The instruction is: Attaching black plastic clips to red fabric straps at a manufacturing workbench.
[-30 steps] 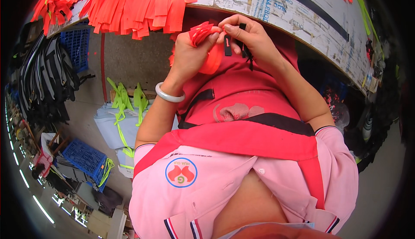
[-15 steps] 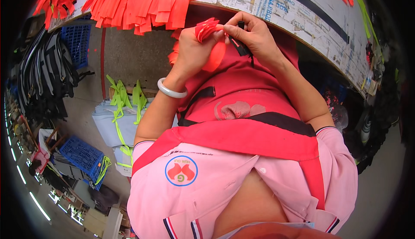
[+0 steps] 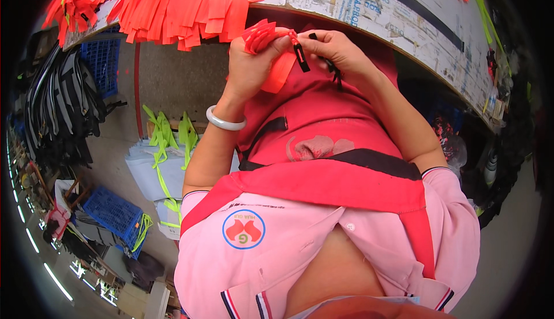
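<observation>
My left hand (image 3: 249, 72) is closed around a folded bunch of orange-red fabric strips (image 3: 261, 35), and one wide loop of strip hangs below it. From the strip end at my left fingertips dangles a small, narrow black piece (image 3: 300, 58) with a slot; its exact kind is unclear. Just to the right, my right hand (image 3: 340, 52) pinches several small black pieces (image 3: 333, 72), partly hidden by its fingers. Both hands are held in front of the red apron (image 3: 323, 105), close to the table's edge.
Many orange-red strips (image 3: 184, 7) hang over the edge of the cardboard-covered table (image 3: 323, 1). On the left are black and grey straps (image 3: 57, 99) and a blue crate (image 3: 112, 206). Pale folded sheets (image 3: 147, 166) tied with lime strips stand on the floor.
My right hand has drawn slightly away from my left fingertips. One black piece now hangs visibly from the orange-red strip between the hands. My left hand has shifted a little left.
</observation>
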Available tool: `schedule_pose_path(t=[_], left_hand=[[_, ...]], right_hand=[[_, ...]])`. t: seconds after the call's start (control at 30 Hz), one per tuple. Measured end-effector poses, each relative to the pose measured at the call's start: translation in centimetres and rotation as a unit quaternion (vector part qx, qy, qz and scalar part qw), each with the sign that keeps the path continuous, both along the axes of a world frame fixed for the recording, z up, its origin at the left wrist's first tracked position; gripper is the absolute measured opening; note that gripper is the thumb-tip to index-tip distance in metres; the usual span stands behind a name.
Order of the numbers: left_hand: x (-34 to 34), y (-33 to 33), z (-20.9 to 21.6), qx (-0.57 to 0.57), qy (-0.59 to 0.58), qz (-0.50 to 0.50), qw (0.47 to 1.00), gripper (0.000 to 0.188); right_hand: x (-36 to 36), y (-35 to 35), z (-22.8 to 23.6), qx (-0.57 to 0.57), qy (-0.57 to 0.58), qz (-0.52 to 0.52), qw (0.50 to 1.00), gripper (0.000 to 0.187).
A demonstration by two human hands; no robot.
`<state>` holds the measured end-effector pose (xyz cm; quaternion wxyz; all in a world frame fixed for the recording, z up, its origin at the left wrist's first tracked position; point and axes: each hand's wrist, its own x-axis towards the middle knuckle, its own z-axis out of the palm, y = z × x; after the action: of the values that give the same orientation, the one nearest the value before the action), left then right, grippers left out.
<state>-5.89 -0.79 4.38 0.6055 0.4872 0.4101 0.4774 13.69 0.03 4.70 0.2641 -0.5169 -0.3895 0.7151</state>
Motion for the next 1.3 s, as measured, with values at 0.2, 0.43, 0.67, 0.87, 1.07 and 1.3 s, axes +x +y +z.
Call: schedule_pose_path(t=[0.2,0.43,0.67,0.87,1.07,1.3], left_hand=[[-1.0,0.4,1.0,-0.066,-0.025,0.009,0.997,0.015],[-1.6,0.1,1.0,-0.163,-0.116,-0.042,0.979,0.019],[-1.8,0.3,1.2,-0.187,-0.137,-0.087,0.969,0.017],[-1.8,0.1,1.4,-0.177,-0.122,-0.081,0.973,0.021],[-2.2,0.2,1.4,-0.167,-0.114,-0.101,0.974,0.015],[-2.5,0.7,1.5,-0.159,-0.079,-0.137,0.975,0.016]], right_hand=[[0.1,1.6,1.6,0.135,0.059,-0.095,0.984,0.020],[-0.4,0.1,4.3,0.174,-0.023,0.078,0.981,0.014],[-0.5,0.0,4.2,0.170,-0.040,0.074,0.982,0.015],[-0.6,-0.1,4.3,0.150,-0.042,0.076,0.985,0.015],[-0.5,0.0,4.3,0.136,-0.054,0.098,0.984,0.014],[-0.7,-0.2,4.3,0.120,-0.027,0.070,0.990,0.015]])
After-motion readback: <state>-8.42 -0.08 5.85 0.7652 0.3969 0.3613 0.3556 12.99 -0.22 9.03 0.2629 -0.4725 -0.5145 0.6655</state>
